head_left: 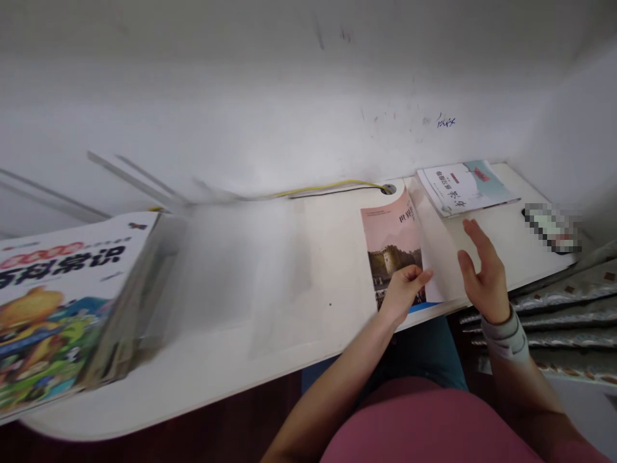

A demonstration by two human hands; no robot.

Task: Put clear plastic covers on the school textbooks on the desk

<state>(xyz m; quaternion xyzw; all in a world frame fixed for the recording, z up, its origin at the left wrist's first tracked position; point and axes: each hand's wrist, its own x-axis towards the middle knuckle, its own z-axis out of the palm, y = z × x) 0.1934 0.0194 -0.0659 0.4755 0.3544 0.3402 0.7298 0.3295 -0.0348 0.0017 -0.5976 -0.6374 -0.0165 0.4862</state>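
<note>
A book with a pink cover and a stone castle picture (pixel 390 235) lies near the front edge of the white desk. Its right edge bends upward, and my left hand (pixel 401 296) pinches that edge between thumb and fingers. Beside it a pale sheet (pixel 441 280) shows, though I cannot tell whether it is a page or a wrapper. My right hand (pixel 486 278), with a grey band at the wrist, hovers to the right of the book with fingers apart, holding nothing. Behind it lies a white and teal booklet (pixel 467 186).
A stack of books (pixel 62 302) with a colourful cartoon cover stands at the left end of the desk (pixel 299 308). A yellow cable (pixel 328 185) runs along the wall into a hole. A phone-like object (pixel 552 228), blurred out, lies at the right edge, near silvery patterned folds (pixel 573 296).
</note>
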